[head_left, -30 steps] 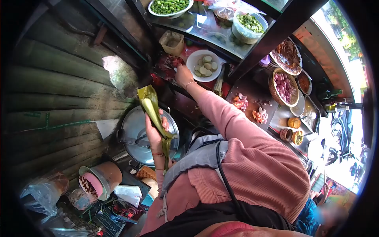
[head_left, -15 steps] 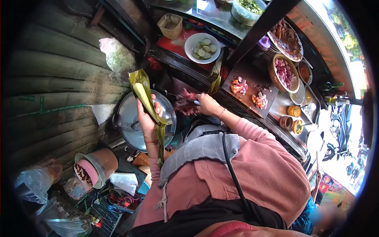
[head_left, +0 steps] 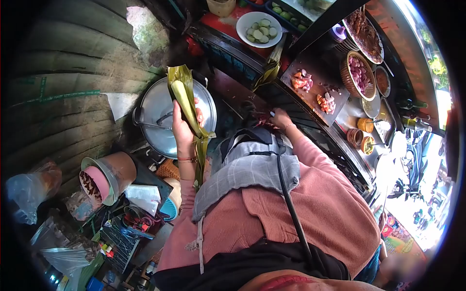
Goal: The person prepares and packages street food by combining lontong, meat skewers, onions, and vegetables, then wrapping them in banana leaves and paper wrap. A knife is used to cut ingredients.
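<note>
My left hand holds a folded green banana leaf upright like a cone, over the lid of a metal pot. The leaf's long tail hangs down past my wrist. My right hand is drawn in close to my chest, just above the grey apron strap. Its fingers are closed on a thin utensil with something reddish at its tip. The utensil is mostly hidden in shadow.
A white plate of pale green slices sits at the top. To the right are a dark cutting board with chopped red and white pieces, a basket of shallots and small bowls. Below left stand a pink-lined pot and plastic bags.
My right hand has come back from the far red tray to my chest, carrying the utensil. My left hand keeps the leaf upright. The view has shifted toward the pot.
</note>
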{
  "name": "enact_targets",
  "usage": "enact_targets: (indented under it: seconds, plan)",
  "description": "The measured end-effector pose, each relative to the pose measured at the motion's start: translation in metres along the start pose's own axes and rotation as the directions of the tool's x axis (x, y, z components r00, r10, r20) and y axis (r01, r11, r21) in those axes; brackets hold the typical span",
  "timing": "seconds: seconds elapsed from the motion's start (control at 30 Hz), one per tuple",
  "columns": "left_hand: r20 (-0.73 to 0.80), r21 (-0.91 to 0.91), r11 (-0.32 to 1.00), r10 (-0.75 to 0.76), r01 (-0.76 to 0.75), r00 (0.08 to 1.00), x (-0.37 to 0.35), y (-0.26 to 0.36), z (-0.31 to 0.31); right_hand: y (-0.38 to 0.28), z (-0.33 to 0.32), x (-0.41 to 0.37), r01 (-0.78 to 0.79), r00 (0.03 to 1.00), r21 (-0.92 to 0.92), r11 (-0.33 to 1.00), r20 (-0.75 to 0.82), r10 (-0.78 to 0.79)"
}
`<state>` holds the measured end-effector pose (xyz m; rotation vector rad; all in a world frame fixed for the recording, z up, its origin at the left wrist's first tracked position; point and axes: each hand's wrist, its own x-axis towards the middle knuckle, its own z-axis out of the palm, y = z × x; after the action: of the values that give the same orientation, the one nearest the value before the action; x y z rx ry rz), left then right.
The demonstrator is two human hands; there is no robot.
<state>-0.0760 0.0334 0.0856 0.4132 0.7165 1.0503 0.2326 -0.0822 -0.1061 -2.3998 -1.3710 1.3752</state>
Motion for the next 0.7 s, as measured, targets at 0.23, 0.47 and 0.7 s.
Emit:
enact_targets:
  seconds: [0.23,0.47,0.7]
  plan:
    - [-0.053,0.017,0.998,-0.066,0.067,0.996,-0.026,-0.012,-0.025,-0.003,0.088,0.064,0.044,0.996,0.195,0.980,-0.085,-0.027]
    - [-0.245,-0.013,1.000,-0.009,0.006,0.970,-0.061,-0.008,-0.053,-0.060,0.098,0.054,0.087,0.986,0.447,0.890,-0.167,-0.013]
    - [-0.158,-0.048,0.998,0.019,-0.027,0.987,-0.067,-0.003,-0.072,-0.178,0.047,-0.015,0.675,0.723,0.448,0.586,-0.560,-0.404]
